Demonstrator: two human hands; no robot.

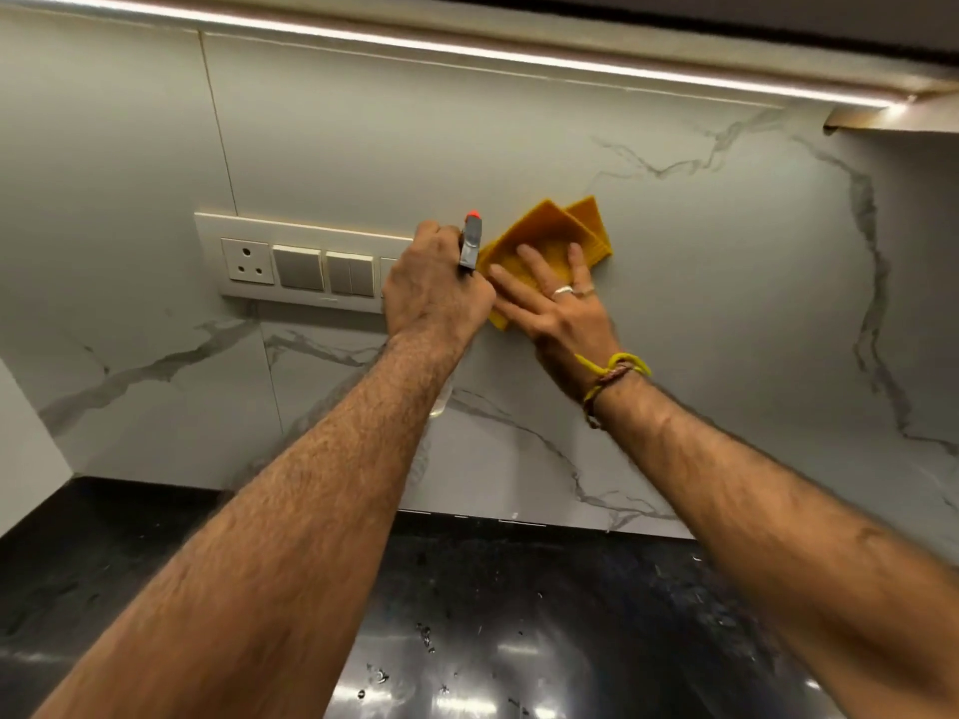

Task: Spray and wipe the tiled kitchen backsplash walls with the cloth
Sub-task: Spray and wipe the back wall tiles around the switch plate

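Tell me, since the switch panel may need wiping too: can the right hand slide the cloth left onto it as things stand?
Probably not directly. The left hand, gripping the spray bottle, sits between the cloth under the right hand and the switch panel, covering the panel's right end. It would have to move first.

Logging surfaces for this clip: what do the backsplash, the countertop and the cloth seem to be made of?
Backsplash: likely marble-look tile or stone, pale with grey veins and thin joints, smooth satin sheen. Countertop: apparently polished dark stone, mirror-like light reflections with droplets. Cloth: yellow woven or microfibre fabric, folded, matte, pressed flat by the right hand.
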